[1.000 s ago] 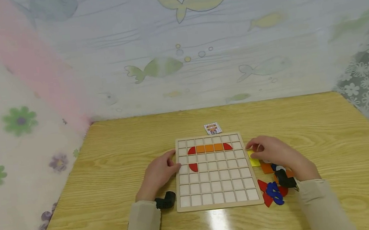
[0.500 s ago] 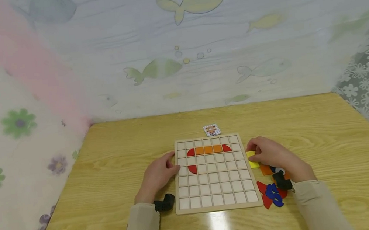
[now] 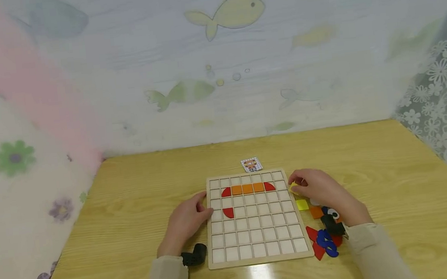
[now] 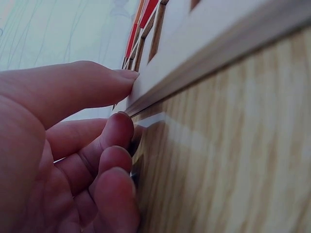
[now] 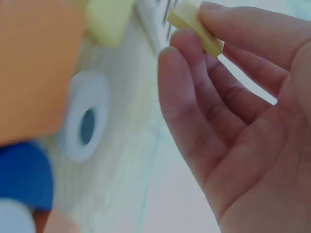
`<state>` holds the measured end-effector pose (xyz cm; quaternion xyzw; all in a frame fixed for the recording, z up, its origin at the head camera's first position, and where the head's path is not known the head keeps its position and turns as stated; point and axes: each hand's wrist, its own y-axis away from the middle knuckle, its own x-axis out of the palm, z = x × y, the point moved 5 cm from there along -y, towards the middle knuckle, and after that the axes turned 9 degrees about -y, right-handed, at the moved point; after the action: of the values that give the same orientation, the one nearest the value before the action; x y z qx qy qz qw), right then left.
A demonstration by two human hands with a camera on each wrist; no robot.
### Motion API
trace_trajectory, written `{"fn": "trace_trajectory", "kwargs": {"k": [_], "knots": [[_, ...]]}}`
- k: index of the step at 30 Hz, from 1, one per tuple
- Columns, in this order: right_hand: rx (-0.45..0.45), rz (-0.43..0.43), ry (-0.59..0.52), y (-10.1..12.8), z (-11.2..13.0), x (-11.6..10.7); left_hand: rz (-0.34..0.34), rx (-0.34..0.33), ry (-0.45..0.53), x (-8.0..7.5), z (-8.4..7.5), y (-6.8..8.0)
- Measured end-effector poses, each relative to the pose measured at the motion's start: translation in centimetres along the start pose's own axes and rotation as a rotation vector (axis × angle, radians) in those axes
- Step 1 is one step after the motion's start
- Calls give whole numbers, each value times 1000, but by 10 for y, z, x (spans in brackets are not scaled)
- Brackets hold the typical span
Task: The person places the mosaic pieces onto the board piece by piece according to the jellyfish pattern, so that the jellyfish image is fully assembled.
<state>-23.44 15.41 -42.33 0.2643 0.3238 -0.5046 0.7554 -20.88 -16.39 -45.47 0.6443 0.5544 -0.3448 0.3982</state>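
The left hand (image 3: pixel 187 221) rests on the table (image 3: pixel 132 202), thumb and curled fingers (image 4: pixel 116 133) pressed against the left rim of the wooden grid board (image 3: pixel 259 259); two red half-rounds and an orange strip sit in its upper cells; beside its right edge the right hand (image 3: pixel 321 193) pinches a small pale-yellow tile (image 5: pixel 194 26), seemingly square, lifted above loose coloured pieces (image 3: pixel 324 240).

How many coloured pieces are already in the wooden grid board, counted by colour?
Red pieces: 3
Orange pieces: 3
Total in the wooden grid board: 6
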Motion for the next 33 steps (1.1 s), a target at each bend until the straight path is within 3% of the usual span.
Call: {"fn": "trace_trajectory", "kwargs": {"k": [14,27,33], "knots": [[-77,19,-129,-22,45,25,5,23,-8,0,1,0],[-78,44,-186,-40,58,53,-1,35,-15,1,0,0],[-127,39,-188,-43,68,63,3,28,-20,0,-1,1]]}}
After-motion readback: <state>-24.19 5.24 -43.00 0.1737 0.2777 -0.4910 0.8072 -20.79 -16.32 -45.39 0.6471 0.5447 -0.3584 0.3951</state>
